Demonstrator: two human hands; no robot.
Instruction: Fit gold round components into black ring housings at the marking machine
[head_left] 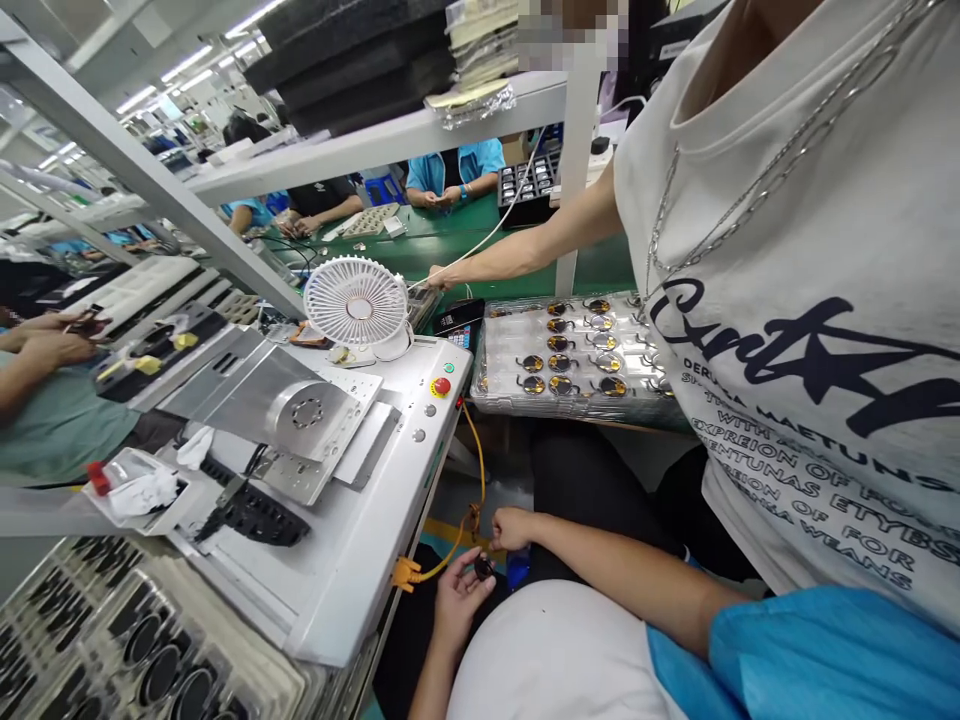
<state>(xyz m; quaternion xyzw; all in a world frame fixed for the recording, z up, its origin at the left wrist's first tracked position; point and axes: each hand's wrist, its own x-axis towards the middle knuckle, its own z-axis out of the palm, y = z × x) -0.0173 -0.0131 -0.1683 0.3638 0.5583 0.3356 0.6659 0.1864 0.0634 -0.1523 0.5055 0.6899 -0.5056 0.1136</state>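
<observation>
Pinching a small round black part (484, 568), the person's left hand (454, 600) hangs low beside the white-topped machine bench (375, 525); the bare right hand (512, 528) is curled just beyond, whether around anything I cannot tell.

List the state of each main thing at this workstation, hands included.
Small round black part: held in the bare left hand
Bare right hand: closed in a fist
Round white plastic fan: standing; spinning or not, cannot tell
Orange cable plug: connected to the white machine
Red mushroom button: pressed or not, cannot tell
Clear plastic tray: partly filled
</observation>
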